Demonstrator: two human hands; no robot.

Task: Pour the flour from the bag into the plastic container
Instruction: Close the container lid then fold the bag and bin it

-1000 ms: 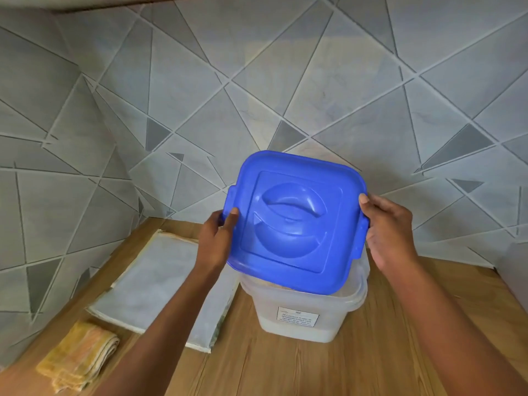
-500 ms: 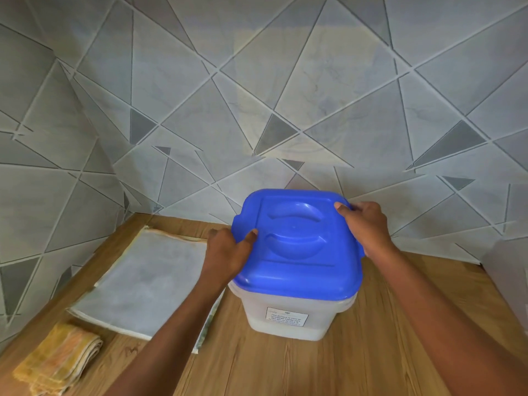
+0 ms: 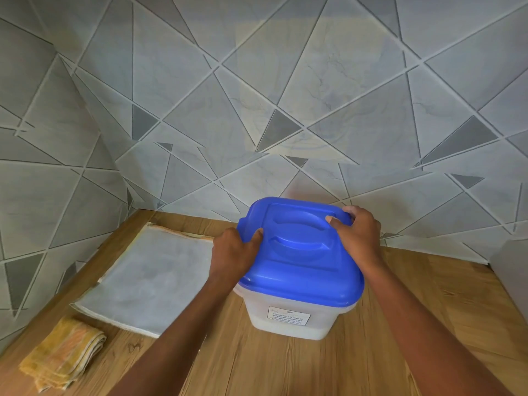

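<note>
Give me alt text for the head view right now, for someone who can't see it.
Both hands, left hand and right hand, grip opposite edges of a blue lid sitting on a translucent plastic container on a wooden counter. To its left lie a flat white bag and a folded yellow cloth.

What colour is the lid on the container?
Solid blue lid, clearest in the head view.
</note>
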